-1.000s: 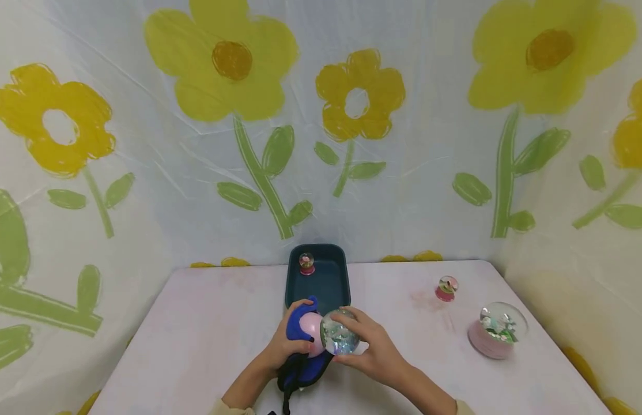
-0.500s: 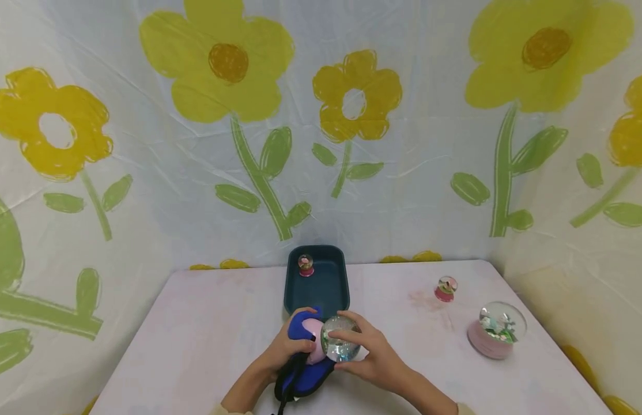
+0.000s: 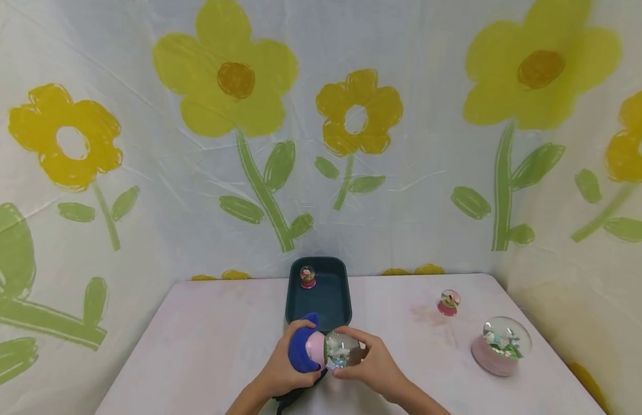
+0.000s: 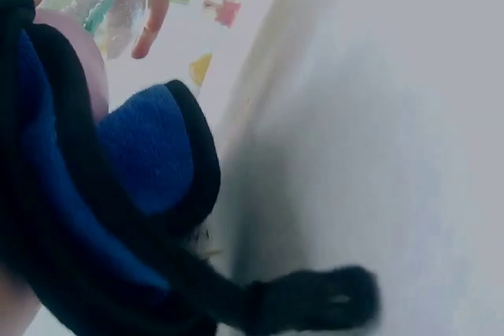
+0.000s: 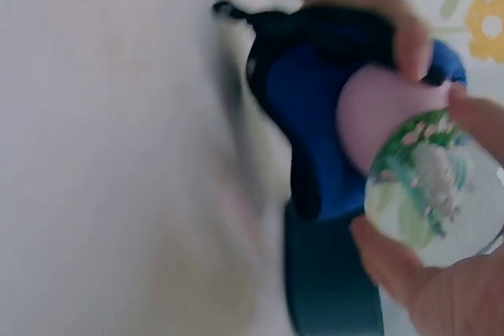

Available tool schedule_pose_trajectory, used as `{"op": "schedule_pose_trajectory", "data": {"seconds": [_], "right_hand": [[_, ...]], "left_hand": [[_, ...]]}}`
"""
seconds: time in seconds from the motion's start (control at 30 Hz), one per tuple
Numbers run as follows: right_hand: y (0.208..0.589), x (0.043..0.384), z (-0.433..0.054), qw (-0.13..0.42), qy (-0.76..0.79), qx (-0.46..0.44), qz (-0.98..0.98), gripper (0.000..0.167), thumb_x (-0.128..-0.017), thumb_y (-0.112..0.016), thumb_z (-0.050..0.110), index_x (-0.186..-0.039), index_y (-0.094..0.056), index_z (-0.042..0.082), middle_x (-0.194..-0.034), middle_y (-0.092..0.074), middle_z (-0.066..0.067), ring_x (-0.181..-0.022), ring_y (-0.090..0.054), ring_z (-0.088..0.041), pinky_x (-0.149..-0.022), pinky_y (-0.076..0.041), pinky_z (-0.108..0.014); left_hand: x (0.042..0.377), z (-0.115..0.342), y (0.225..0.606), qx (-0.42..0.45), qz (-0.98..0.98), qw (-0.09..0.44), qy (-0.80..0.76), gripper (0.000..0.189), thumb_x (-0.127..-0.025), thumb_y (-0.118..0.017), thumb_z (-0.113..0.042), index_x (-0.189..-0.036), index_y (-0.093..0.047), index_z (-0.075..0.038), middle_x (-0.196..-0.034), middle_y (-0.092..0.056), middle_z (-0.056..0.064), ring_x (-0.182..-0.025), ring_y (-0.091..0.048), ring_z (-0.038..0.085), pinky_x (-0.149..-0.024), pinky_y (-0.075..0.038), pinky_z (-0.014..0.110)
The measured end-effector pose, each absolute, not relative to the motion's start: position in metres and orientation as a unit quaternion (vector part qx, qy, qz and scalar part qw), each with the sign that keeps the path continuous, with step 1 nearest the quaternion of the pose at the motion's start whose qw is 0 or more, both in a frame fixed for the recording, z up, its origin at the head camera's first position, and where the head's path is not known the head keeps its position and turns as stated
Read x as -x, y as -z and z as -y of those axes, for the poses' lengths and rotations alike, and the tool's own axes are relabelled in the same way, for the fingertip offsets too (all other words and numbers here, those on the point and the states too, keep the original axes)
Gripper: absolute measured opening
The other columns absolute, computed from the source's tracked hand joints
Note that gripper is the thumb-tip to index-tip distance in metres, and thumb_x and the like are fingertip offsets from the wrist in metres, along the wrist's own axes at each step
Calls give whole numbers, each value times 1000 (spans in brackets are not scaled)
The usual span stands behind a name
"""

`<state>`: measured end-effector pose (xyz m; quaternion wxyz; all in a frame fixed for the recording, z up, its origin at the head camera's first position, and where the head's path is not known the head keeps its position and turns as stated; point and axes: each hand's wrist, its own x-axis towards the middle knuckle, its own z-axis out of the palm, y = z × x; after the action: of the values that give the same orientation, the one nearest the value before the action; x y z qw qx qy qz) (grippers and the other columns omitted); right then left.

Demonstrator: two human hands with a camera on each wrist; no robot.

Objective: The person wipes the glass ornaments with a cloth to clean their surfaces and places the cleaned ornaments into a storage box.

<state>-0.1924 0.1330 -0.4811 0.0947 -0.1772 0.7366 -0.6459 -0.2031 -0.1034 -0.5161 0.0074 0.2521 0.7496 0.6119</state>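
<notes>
A snow globe with a clear dome and pink base lies on its side between my hands in the head view. My right hand grips the dome, its thumb and fingers on opposite sides. My left hand holds a blue cloth pouch with black edging, wrapped partly round the pink base. The right wrist view shows the pink base inside the pouch opening, and the dome with small white and green figures outside it. In the left wrist view the pouch fills much of the left side, with a dark strap hanging.
A dark teal tray sits just beyond my hands, with a small snow globe in it. On the table's right stand another small snow globe and a larger pink-based one. A flower-printed cloth hangs behind.
My left hand has brought the blue pouch further round the pink base, and the pouch's lower flap shows less. The dome has turned sideways in my right hand. The head view has tilted up slightly.
</notes>
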Motion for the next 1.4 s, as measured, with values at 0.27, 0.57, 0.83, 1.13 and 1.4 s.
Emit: {"op": "schedule_pose_trajectory", "data": {"seconds": [0.27,0.57,0.83,1.13,1.4], "right_hand": [[474,189,-130,155,687,137,-696,69,-74,-84,8,-136,-53,6,-129,-51,-17,-96,-57,-28,-77,-54,-38],[484,176,-122,30,582,243,-775,64,-74,-85,20,-132,-58,16,-132,-51,-10,-96,-54,-29,-69,-53,-31],[494,177,-133,-106,459,425,-773,66,-74,-85,11,-133,-57,20,-141,-41,-9,-112,-54,-28,-76,-55,-33],[502,191,-139,26,604,293,-741,65,-74,-85,10,-132,-57,13,-131,-54,-12,-88,-61,-25,-63,-55,-35],[483,207,-141,212,736,131,-629,60,-89,-70,13,-143,-44,8,-130,-44,-22,-97,-62,-29,-78,-51,-55]], "left_hand": [[197,109,513,-276,-800,-46,-530,83,-65,-87,-18,-135,-43,-32,-144,-32,-2,-119,-46,35,-82,-51,40],[197,115,516,-248,-697,62,-670,81,-74,-80,-21,-142,-35,-21,-141,-36,16,-114,-48,36,-83,-52,39],[195,117,520,-230,-605,199,-736,76,-83,-62,-27,-146,-22,-12,-130,-45,15,-113,-50,31,-91,-47,44],[194,107,512,-218,-696,123,-673,81,-73,-77,-23,-140,-32,-22,-130,-42,19,-105,-54,34,-81,-53,42],[206,104,506,-281,-787,-18,-549,88,-65,-86,-16,-138,-38,-29,-141,-34,2,-116,-46,33,-82,-51,40]]}}
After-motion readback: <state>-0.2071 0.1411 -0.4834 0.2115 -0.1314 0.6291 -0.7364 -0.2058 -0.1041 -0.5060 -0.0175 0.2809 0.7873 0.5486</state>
